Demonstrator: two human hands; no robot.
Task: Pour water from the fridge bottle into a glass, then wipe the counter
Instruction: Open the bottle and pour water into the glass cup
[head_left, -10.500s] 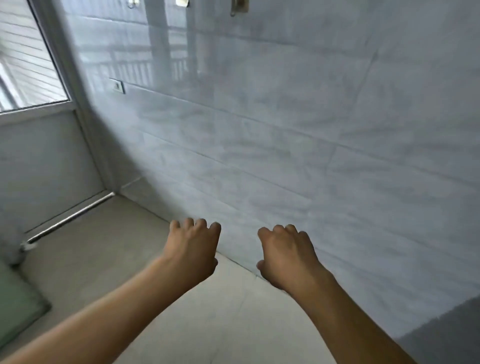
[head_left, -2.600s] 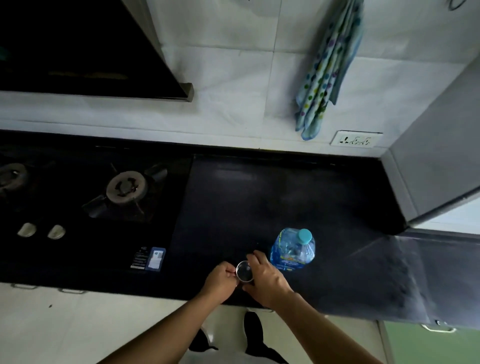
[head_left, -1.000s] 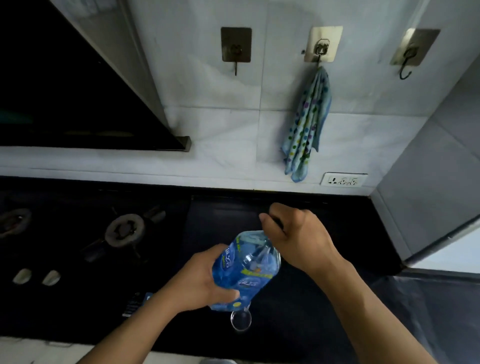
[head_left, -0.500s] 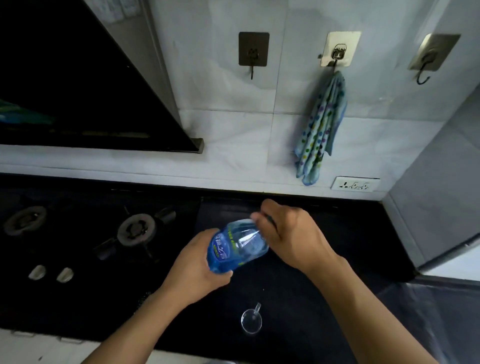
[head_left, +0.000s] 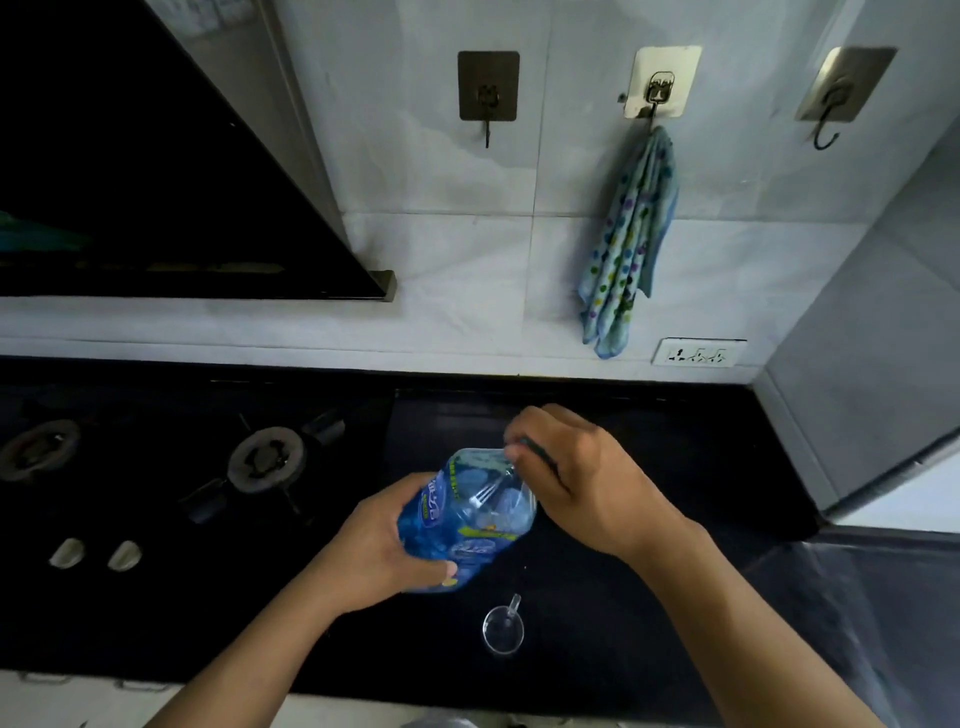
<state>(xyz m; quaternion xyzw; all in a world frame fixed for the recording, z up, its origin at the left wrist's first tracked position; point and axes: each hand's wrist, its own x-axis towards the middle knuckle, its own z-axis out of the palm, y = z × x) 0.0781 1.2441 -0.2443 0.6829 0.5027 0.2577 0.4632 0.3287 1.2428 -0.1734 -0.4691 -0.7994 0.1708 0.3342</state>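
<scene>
A clear blue plastic water bottle (head_left: 470, 519) is held tilted above the black counter (head_left: 649, 519). My left hand (head_left: 379, 551) grips its body from the left and below. My right hand (head_left: 582, 478) is curled round the bottle's top end, where a bit of the teal cap shows between the fingers. A small clear glass (head_left: 503, 630) with a handle stands on the counter below the bottle, near the front edge. A blue dotted cloth (head_left: 626, 244) hangs from the middle wall hook.
A gas stove with burners (head_left: 267, 460) and white knobs (head_left: 96, 553) fills the counter's left part, under a dark hood (head_left: 156, 182). A wall socket (head_left: 698, 353) sits below the cloth. A grey fridge side (head_left: 862, 332) stands at the right.
Earlier the bottle stood on the counter while both hands held the glass. Now both hands hold the bottle lifted and tilted; over the last half second it sank slightly toward the glass.
</scene>
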